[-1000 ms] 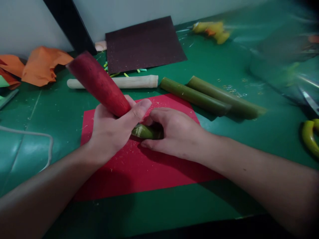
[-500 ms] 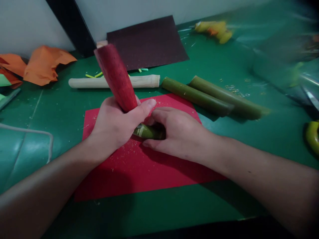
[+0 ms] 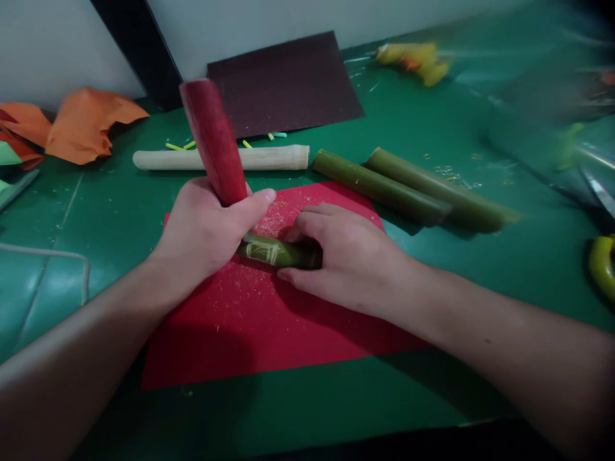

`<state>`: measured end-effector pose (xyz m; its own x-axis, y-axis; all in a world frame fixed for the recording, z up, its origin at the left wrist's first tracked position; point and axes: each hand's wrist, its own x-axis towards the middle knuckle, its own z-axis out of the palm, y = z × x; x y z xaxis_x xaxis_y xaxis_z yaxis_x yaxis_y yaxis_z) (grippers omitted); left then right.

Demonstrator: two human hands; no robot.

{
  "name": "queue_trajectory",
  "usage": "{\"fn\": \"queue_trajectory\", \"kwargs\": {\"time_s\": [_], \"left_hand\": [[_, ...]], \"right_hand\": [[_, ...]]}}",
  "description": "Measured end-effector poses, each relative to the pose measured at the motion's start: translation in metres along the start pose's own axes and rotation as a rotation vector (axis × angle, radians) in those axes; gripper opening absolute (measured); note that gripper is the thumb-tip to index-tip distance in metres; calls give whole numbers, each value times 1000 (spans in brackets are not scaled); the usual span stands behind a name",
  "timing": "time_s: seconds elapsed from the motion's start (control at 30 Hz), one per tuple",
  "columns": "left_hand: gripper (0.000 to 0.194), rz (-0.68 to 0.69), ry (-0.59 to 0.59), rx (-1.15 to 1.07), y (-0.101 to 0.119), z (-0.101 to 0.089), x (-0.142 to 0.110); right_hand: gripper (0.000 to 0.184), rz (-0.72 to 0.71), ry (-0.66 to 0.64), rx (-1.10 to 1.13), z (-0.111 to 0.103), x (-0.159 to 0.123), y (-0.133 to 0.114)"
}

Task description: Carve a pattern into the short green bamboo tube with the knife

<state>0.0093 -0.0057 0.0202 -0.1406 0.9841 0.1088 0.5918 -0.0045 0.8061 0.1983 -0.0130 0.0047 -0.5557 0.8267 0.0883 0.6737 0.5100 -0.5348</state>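
My left hand (image 3: 206, 224) is closed round a tool with a thick red handle (image 3: 214, 137), which tilts up and away to the left. The tool's working end is hidden below my fist; only a small greyish bit shows by the bamboo. My right hand (image 3: 341, 256) grips a short piece of green bamboo (image 3: 269, 251) by its right end. Pale scraped lines cross the bamboo's upper side. Under both hands lies a red sheet (image 3: 230, 346), sprinkled with fine pale shavings.
Beyond the sheet lie a peeled pale bamboo stick (image 3: 276, 157) and two green bamboo pieces (image 3: 379, 186). A dark brown sheet (image 3: 288, 83) rests by the wall. Crumpled orange paper (image 3: 89, 125) is at left, a yellow glue gun (image 3: 413, 57) at the back, clear plastic (image 3: 533, 128) at right.
My left hand and the red-handled tool have shifted left along the bamboo, and the handle stands more upright. More of the scraped lines shows. My right hand has barely moved.
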Motion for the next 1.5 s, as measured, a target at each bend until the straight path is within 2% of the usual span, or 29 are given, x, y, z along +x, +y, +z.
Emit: {"fn": "queue_trajectory", "kwargs": {"time_s": [0.27, 0.5, 0.63, 0.77, 0.97, 1.1, 1.23, 1.5], "left_hand": [[37, 52, 20, -14, -2, 0, 0], [38, 27, 65, 4, 0, 0, -2], [42, 29, 51, -17, -3, -1, -2], [39, 101, 61, -89, 0, 0, -8], [34, 88, -63, -209, 9, 8, -14], [36, 52, -73, -276, 7, 9, -13], [32, 74, -119, -304, 4, 9, -13], [29, 44, -107, -291, 6, 11, -14]], "right_hand": [[23, 14, 5, 21, 1, 1, 1], [24, 16, 3, 44, 2, 2, 1], [23, 27, 5, 53, 1, 3, 2], [22, 34, -15, 59, 1, 2, 2], [20, 7, 7, 52, 3, 1, 3], [20, -6, 9, 65, 3, 2, 2], [19, 5, -4, 87, 3, 2, 1], [19, -16, 13, 75, 3, 2, 3]]}}
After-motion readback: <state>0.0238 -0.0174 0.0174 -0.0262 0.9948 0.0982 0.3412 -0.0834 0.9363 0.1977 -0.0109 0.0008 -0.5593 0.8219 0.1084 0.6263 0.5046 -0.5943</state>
